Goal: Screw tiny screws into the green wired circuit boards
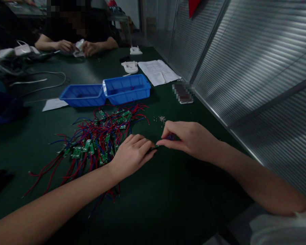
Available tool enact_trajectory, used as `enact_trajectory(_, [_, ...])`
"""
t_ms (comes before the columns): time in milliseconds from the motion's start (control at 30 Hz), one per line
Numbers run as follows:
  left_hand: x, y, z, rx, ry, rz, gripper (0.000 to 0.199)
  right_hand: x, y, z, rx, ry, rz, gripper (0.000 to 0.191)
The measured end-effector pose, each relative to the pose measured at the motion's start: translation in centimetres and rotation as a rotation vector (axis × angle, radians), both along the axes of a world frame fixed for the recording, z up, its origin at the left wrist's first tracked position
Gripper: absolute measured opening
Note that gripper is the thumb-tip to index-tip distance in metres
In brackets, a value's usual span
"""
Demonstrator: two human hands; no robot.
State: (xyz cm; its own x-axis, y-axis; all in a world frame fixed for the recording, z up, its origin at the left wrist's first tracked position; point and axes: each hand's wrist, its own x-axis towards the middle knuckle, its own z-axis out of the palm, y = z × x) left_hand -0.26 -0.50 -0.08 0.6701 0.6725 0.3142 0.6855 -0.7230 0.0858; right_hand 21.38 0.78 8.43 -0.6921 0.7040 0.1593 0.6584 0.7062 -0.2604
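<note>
My left hand (133,154) pinches a small green circuit board (156,147) between thumb and fingers, just above the table. Close to that board's edge is my right hand (185,139), its thumb and index finger drawn together. Something purple (171,136) shows inside the curl of the right hand, but its kind is unclear. Beside and beneath my left forearm spreads a heap of green circuit boards (88,145) with red and blue wires. A small scatter of tiny metallic pieces (162,119) lies beyond my right hand.
Two blue bins (127,97) stand behind the heap. Further back are printed sheets (158,70) with a pen, a phone (183,93) and white plastic parts (130,67). A blinded partition (219,102) borders the right side. Across the table, a person's hands (89,48) handle something white.
</note>
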Motion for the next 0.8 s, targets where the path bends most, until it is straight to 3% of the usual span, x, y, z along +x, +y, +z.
enact_trajectory(200, [0.0,-0.1,0.2,0.009,0.034,-0.023,0.019,-0.1,0.2,-0.5,0.272,-0.141,-0.228,0.04])
enact_trajectory(400, [0.0,0.0,0.6,0.035,0.066,-0.042,0.019,-0.5,-0.1,0.1,-0.01,-0.012,-0.018,0.015])
enact_trajectory(533, [-0.1,0.1,0.5,0.04,0.076,-0.047,0.019,-0.6,-0.3,-0.5,0.094,0.018,-0.053,0.03])
enact_trajectory(667, [-0.1,0.0,0.4,0.064,0.07,-0.043,0.02,-0.8,-0.4,-0.9,0.278,-0.081,-0.236,0.041])
enact_trajectory(800, [-0.1,0.0,0.4,0.07,0.051,-0.046,0.02,-0.9,-0.4,-0.2,0.124,-0.039,-0.162,0.02])
